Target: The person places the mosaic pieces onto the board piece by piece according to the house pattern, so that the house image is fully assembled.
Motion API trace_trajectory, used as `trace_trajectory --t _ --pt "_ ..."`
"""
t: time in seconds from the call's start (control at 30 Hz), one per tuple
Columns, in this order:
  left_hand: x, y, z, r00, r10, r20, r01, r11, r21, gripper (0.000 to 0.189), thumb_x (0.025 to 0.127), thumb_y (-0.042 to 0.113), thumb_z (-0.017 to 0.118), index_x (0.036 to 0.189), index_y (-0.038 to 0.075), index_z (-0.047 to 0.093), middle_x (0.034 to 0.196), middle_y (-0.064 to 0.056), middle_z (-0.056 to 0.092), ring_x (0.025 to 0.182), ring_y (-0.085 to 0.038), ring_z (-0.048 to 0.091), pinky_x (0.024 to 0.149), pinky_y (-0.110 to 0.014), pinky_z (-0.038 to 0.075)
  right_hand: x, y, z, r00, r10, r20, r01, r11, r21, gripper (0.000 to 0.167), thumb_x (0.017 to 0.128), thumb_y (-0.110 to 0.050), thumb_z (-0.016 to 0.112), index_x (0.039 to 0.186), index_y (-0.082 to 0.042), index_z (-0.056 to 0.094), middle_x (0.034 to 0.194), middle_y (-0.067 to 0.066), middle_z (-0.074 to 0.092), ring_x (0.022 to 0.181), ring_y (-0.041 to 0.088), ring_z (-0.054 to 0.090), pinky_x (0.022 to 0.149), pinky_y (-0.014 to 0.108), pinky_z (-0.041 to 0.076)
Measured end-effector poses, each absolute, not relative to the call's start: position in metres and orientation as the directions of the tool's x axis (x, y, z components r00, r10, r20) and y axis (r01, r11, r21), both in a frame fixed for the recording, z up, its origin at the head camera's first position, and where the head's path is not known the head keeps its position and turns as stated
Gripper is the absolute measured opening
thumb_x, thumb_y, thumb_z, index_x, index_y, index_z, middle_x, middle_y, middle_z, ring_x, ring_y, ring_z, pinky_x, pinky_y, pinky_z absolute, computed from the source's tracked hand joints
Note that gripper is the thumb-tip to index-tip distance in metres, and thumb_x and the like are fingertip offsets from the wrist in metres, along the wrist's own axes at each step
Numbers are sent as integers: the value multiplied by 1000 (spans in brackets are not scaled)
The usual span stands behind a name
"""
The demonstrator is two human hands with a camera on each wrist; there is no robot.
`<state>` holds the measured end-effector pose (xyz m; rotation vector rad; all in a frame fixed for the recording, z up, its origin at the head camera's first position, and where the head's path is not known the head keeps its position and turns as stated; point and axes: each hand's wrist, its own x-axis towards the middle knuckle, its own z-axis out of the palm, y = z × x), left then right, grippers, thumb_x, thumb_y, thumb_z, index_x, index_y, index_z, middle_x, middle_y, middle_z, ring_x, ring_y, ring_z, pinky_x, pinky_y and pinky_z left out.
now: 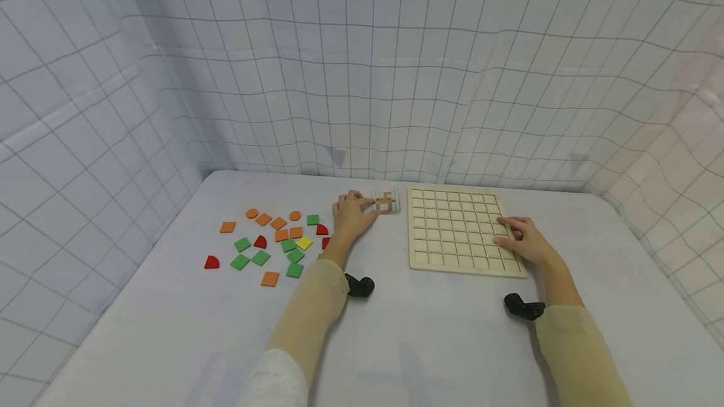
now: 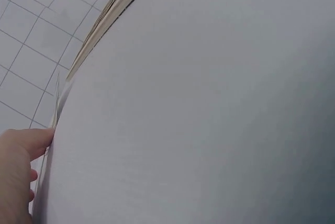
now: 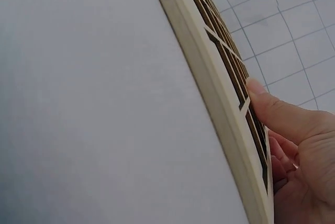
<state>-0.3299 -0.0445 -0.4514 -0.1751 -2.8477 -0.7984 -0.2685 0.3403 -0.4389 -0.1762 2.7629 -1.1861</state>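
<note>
Clock directions are read off the head view, from the card. Our left hand pinches the left edge of a small patterned card, upper middle of the white table; its print is too small to read, and the left wrist view gives just a thin edge-on sliver. At 4 o'clock we have the cream grid board. Right hand: thumb and forefinger apart, tips over the board's right rim; other fingers partly hidden, so we can't tell grip from rest. Hands well apart. At 8 o'clock, loose tiles: orange squares, orange discs, green squares, red quarter-rounds, one yellow square. The left forearm cuts off a red piece and a green bit, shapes unclear. Both tan sleeves run towards 6 o'clock; the right gets cropped.
</note>
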Motion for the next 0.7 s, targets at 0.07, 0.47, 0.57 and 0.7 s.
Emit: trace_trajectory --t 0.07,0.47,0.57,0.7 --pt "-327 -45 -451 -977 65 204 163 844 512 37 84 38 63 116 22 64 120 -6 45 111 -27 37 96 -44 25 -267 340 -440 -986 -154 -65 -58 679 -732 70 87 -35 62 139 1 32 139 30 15 117 47 31 89 54 33" --pt "-312 -45 -451 -977 43 208 158 805 572 33 81 34 65 111 20 67 117 -7 47 107 -26 39 93 -44 26 -253 336 -436 -987 -149 -54 -61 671 -739 69 87 -32 62 139 3 33 136 30 17 109 44 37 79 43 38" --pt "-314 -45 -451 -976 31 214 150 809 568 38 81 38 65 114 20 65 117 -7 48 107 -26 40 92 -44 26 -254 336 -438 -988 -150 -43 -70 674 -735 69 87 -33 62 138 2 34 136 30 19 108 43 39 77 39 39" --pt "-318 -45 -450 -978 47 205 153 829 537 48 82 42 63 125 20 57 114 -8 48 102 -25 41 87 -43 28 -254 336 -440 -989 -144 -38 -70 676 -734 68 86 -33 62 138 1 34 136 29 19 107 42 39 76 37 39"
